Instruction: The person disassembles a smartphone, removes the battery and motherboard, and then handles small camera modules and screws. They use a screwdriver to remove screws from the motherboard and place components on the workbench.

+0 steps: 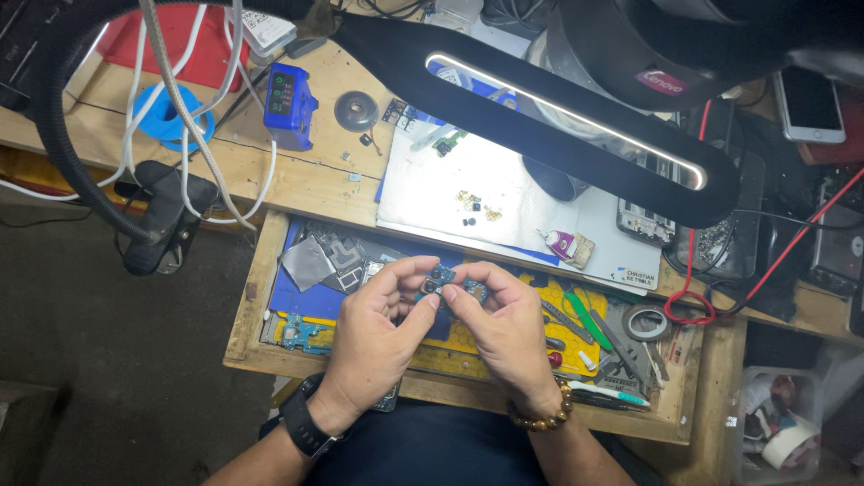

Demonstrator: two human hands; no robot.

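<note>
Looming closest to the lens, a black lamp arm (576,126) with a long lit strip, crossing the upper frame. Lower down, holding a small blue circuit board (447,285) with round camera lenses between both hands, over an open wooden drawer (243,306). Left hand (373,337), wearing a black wristwatch (304,423), pinching the board's left edge with thumb and fingers closed on it. Right hand (504,328), wearing a brown bead bracelet (540,416), gripping the right edge, thumb pressing near the lenses. Hands drawn together, nearly touching at the thumbs.

Judging progress: board already out of any phone body and bare; tiny gold and black parts (475,209) lying loose on the white mat (486,193) of the surface, so dismantling seeming well along, with refitting or further handling of the board seeming left.

Lying inside the drawer: a yellow mat (562,310), a second blue board (304,333) at the left, a green-handled tool (588,321), a roll of tape (646,321).

Sitting further back on the surface: a blue box-shaped device (290,103) with small coloured lights, a blue tape ring (166,117), a red flat package (184,36) at top left, a small pink-and-white label tag (562,243) on the mat's lower edge, a white phone (810,103) at top right.
</note>
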